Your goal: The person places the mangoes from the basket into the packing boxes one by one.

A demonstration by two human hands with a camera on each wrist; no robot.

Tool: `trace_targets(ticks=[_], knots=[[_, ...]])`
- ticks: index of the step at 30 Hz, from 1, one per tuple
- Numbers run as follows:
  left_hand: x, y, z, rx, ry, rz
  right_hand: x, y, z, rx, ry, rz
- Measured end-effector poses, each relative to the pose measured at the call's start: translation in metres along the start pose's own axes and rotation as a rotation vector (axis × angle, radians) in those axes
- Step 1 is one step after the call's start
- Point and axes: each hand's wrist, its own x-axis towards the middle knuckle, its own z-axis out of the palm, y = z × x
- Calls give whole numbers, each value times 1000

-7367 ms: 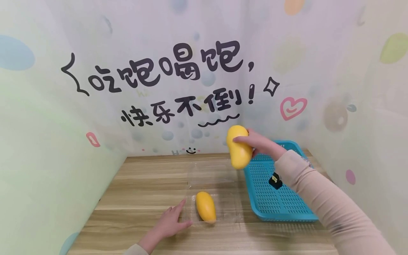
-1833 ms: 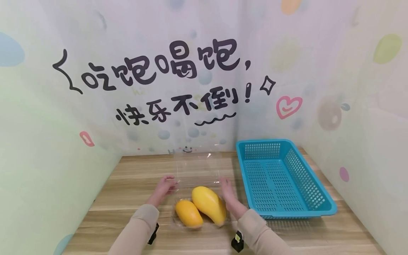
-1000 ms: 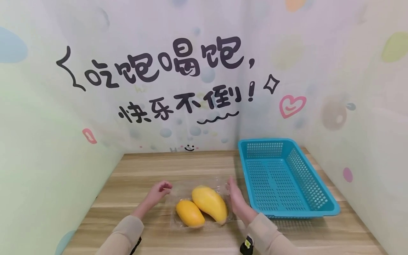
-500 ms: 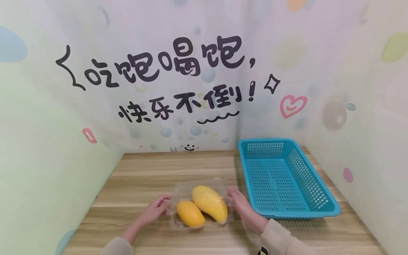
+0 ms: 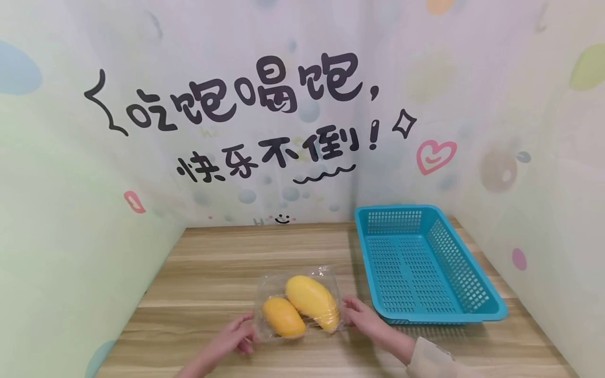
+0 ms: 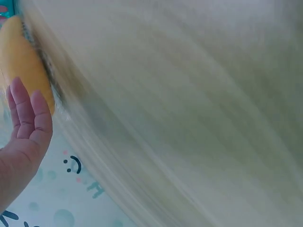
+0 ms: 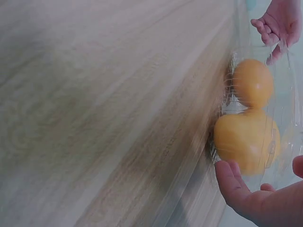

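Observation:
A clear plastic clamshell box (image 5: 274, 283) rests on the wooden table with its lid down over two yellow mangoes. The smaller, more orange mango (image 5: 283, 317) lies at the left inside it, beside the larger mango (image 5: 309, 298). My left hand (image 5: 238, 335) is at the box's left side, fingers loosely extended against its edge. At the right side, my right hand (image 5: 366, 319) has its fingertips against the box wall, thumb apart in the right wrist view. Whether the lid's front rim is snapped down cannot be made out.
A blue perforated plastic basket (image 5: 385, 226) stands on the table (image 5: 212, 257) at the right, with nothing in it, close to my right hand. A printed curtain (image 5: 227, 47) with black lettering encloses the table at the back and sides.
The larger mango went from my right hand into the box beside the other. The raised lid came down over both, and my hands slid along the box's sides toward the front.

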Motion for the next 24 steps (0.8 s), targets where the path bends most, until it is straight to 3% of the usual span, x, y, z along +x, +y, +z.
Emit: trace_targets(ticks=[5,12,24], knots=[[0,-7,7,-14,-47,2,-7,2,-2,-28,-34,-11],[4,-8,12,-47,1,6,-6,5,1,34,-43,-35],[19,1,16,-110,73,7,10,3,7,161,34,-10]])
